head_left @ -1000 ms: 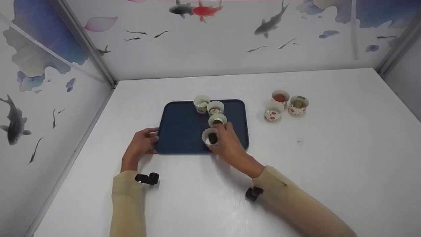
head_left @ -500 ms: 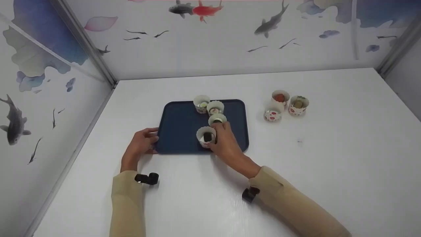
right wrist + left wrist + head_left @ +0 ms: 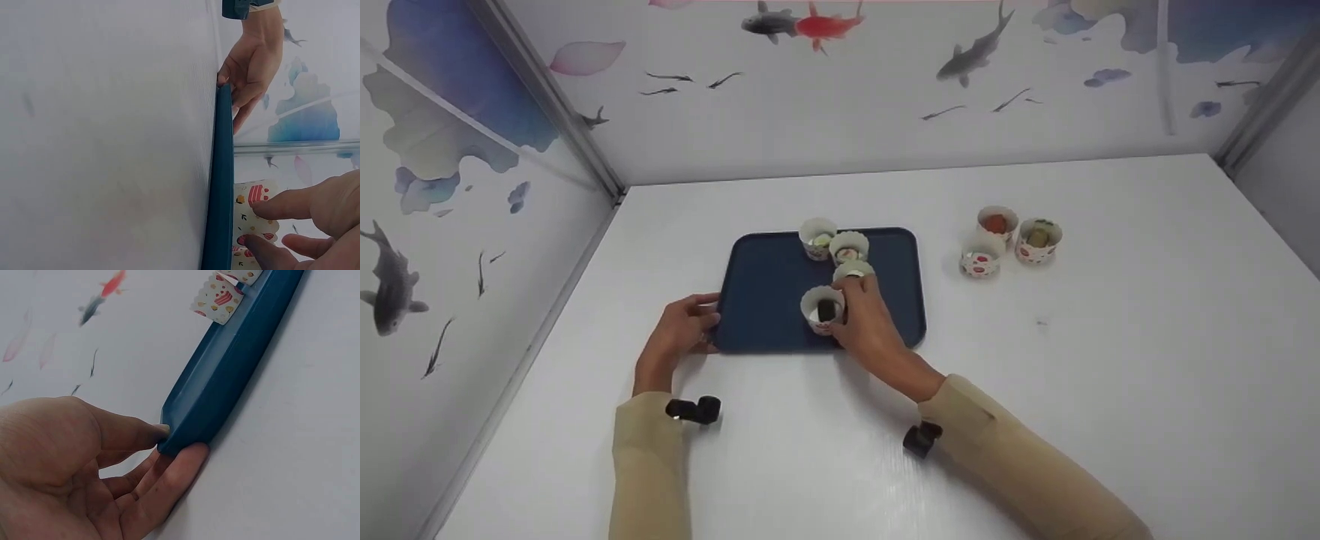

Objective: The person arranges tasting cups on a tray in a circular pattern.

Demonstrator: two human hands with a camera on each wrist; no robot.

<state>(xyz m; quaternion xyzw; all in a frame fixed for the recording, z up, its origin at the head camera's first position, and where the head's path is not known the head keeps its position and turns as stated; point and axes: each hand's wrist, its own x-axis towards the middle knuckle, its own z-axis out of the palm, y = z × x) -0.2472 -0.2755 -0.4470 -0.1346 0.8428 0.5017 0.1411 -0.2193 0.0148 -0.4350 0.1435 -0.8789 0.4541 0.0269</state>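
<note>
My left hand (image 3: 679,328) pinches the left edge of a dark blue tray (image 3: 769,281). In the left wrist view its thumb lies on the rim and its fingers bear on the tray's outer side. At the tray's front, my right hand (image 3: 871,324) holds a paper baking cup (image 3: 811,316) by its right side, thumb in front and a finger at the back. A dark block (image 3: 826,310) lies in that cup. Just behind, my fingers partly cover another cup (image 3: 853,268). The right wrist view shows fingertips on the printed cup wall (image 3: 246,194).
Farther back on the tray stand a cup with a pale slice (image 3: 850,244) and a cup with a yellowish piece (image 3: 817,228). Right of the tray are a cup with an orange-red piece (image 3: 997,215), one with a greenish-brown piece (image 3: 1037,253), and a lower cup (image 3: 979,263). Printed walls enclose the white table (image 3: 1110,360).
The front cup has slid left along the tray, with my right hand following it. More of the cup shows now past my fingers. The left hand and the tray stay in place.
</note>
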